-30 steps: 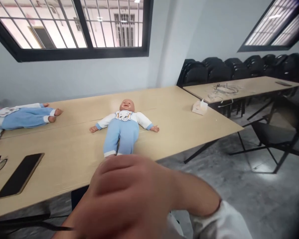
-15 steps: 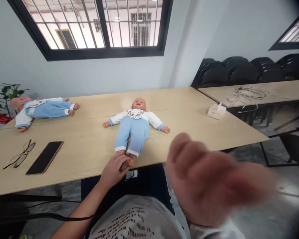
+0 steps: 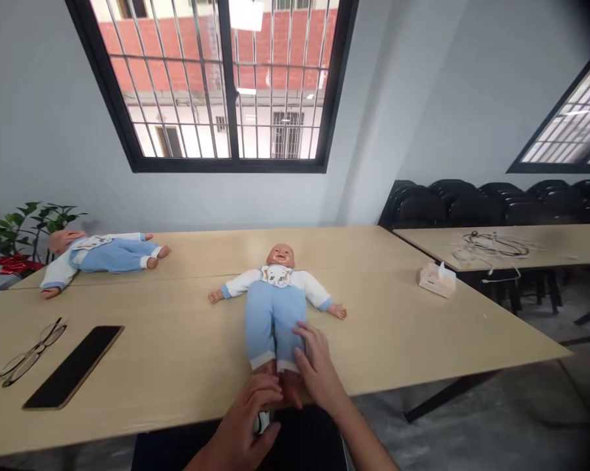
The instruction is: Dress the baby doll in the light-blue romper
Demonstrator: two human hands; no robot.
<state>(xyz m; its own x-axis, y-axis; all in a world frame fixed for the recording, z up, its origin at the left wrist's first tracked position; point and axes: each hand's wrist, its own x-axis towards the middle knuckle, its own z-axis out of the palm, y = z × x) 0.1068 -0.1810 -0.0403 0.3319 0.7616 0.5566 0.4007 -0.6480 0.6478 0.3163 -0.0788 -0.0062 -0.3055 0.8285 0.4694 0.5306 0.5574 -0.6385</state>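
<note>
A baby doll [image 3: 275,314] in a white top and light blue trousers lies face up on the table, its feet towards me. My left hand [image 3: 250,418] is at the table's front edge, its curved fingers over the doll's foot on the left and its thumb apart. Whether it presses on that foot I cannot tell. My right hand [image 3: 319,366] rests against the lower trouser leg on the right, fingers spread. Between the hands the doll's other foot [image 3: 291,390] shows. A small white and dark thing, too unclear to name, appears behind my left hand.
A second doll [image 3: 111,255] in matching clothes lies at the far left, beside a potted plant [image 3: 30,226]. Glasses [image 3: 34,353] and a phone [image 3: 74,366] lie at left. A tissue box [image 3: 437,281] stands at right. Cables [image 3: 496,245] lie on another table near stacked chairs [image 3: 422,203].
My right hand has come down from close to the camera onto the doll's trouser leg. My left hand stays by the feet. The view has tilted upward, showing more of the window.
</note>
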